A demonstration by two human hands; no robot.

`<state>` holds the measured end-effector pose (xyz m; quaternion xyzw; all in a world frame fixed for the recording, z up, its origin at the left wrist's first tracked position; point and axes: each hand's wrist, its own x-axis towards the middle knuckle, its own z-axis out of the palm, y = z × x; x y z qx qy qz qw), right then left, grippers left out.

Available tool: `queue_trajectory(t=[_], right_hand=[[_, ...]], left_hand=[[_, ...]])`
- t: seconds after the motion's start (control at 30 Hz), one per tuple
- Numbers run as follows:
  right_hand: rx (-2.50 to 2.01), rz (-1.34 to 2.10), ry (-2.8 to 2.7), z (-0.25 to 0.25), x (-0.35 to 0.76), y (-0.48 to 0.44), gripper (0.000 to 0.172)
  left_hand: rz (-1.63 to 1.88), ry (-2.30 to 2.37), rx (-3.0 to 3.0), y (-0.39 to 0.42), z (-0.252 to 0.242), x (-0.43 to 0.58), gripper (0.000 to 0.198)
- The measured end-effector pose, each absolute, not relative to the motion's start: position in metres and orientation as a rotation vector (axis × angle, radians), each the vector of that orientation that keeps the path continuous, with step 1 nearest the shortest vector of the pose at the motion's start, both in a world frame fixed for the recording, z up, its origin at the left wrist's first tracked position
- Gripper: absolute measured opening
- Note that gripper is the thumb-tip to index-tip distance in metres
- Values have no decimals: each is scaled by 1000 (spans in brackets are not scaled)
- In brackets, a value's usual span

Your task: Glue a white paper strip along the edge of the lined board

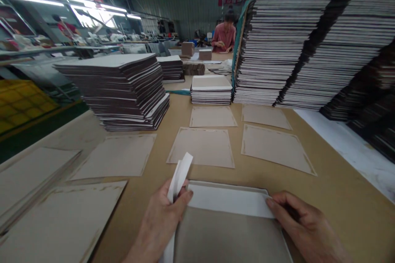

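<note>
A grey-brown panel with thin raised light edges lies before me, its near part cut off by the view. Across its far end runs a wide white strip. My left hand is closed at the panel's far left corner, its thumb by the strip's left end. Between its fingers stands a folded white band, which also shows below the hand along the panel's left side. With thumb and fingers my right hand pinches the wide strip's right end, near the far right corner.
Several flat grey boards with glue-like marks along their edges lie around the brown table. A tall stack of dark-sided boards stands left, shallow trays ahead, high piles right. A person in red works beyond.
</note>
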<state>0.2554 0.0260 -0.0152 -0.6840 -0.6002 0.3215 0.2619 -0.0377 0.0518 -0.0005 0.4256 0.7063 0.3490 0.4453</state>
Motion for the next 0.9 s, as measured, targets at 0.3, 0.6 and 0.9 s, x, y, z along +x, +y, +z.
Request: queue_trajectory(t=[0.3, 0.6, 0.9], right_hand=[[-1871, 750, -1686, -24, 255, 31, 38], [-1921, 792, -1578, -19, 247, 29, 39], [-1929, 766, -1512, -18, 241, 32, 39]], left_hand=[[800, 1902, 1361, 55, 2, -31, 22], [758, 2003, 1386, 51, 8, -26, 22], [756, 1999, 1384, 52, 3, -27, 25]])
